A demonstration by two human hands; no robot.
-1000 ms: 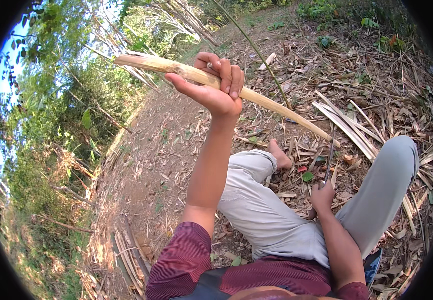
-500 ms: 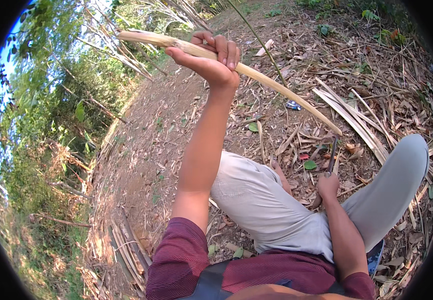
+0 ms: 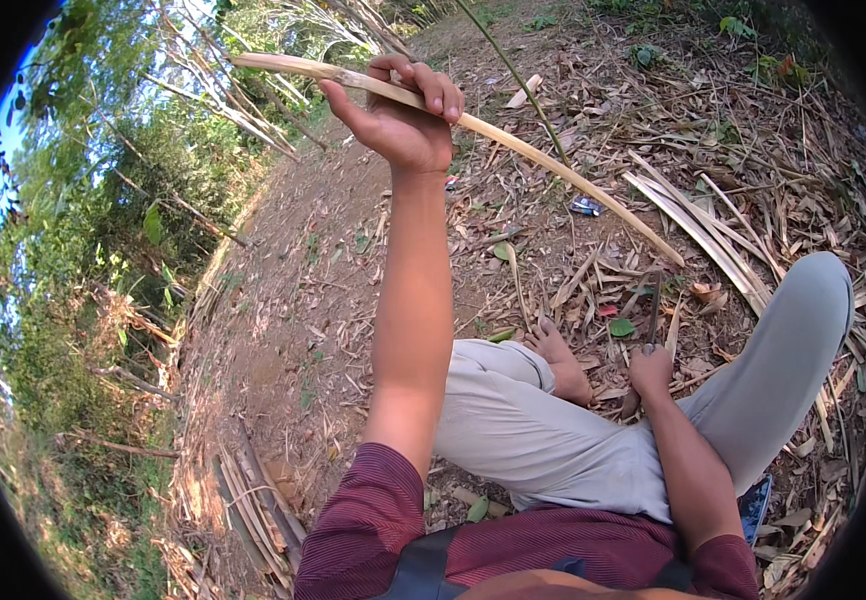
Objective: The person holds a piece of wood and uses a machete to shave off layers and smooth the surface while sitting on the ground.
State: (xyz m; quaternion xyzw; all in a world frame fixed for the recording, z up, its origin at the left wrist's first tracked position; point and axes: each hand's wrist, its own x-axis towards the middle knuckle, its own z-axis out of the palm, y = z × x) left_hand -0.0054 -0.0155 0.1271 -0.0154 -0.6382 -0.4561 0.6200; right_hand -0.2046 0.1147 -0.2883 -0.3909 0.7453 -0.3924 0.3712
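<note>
My left hand (image 3: pixel 403 125) is raised far out at the upper left, its fingers curled over a long, pale, slightly bowed bamboo strip (image 3: pixel 565 174) and its thumb held apart. The strip slants down to the right, and its thin lower end hangs just above the tip of a dark-bladed knife (image 3: pixel 656 312). Low between my knees, my right hand (image 3: pixel 650 368) is closed around the knife's handle, with the narrow blade pointing away from me. A small gap appears to separate blade and strip.
Several pale split strips (image 3: pixel 703 232) lie on the leaf-littered ground to the right. A tied bundle of sticks (image 3: pixel 258 500) rests at the lower left. My bare foot (image 3: pixel 558 362), a small blue packet (image 3: pixel 585 205) and a thin green stem (image 3: pixel 518 78) are also around.
My left hand has shifted slightly left and up with the strip, which now shows a narrower face. My left leg and foot have moved; the right hand stays nearly in place.
</note>
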